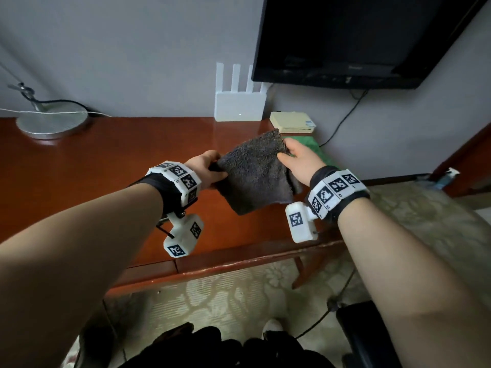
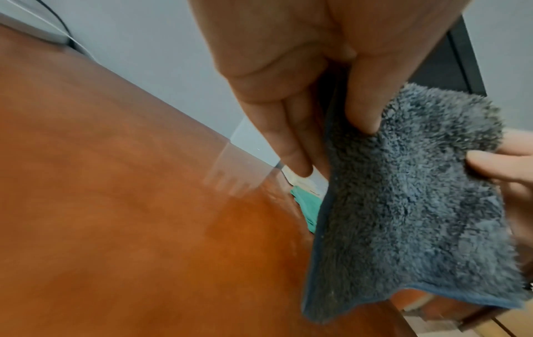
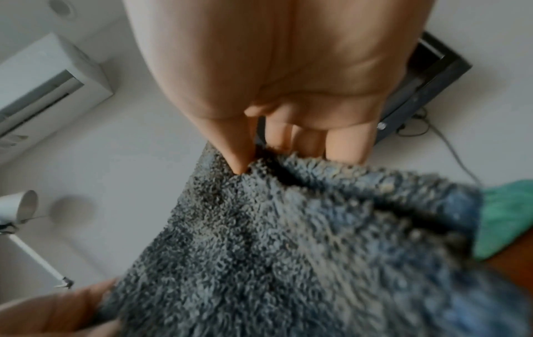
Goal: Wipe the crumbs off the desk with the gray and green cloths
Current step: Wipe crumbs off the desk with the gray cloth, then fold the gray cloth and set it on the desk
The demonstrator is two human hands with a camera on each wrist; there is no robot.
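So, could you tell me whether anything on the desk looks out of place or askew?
Only the green cloth: it lies at the desk's far right end and seems to hang over the edge. Both hands hold the gray cloth above the desk.

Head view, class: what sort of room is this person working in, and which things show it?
Probably a hotel room or bedroom: a wall-mounted television above a glossy wooden desk, a white router against the wall, and patterned carpet.

Dark gray cloth (image 1: 255, 171), green cloth (image 1: 310, 147), glossy reddish-brown desk (image 1: 93, 166), floral beige carpet (image 1: 225, 296).
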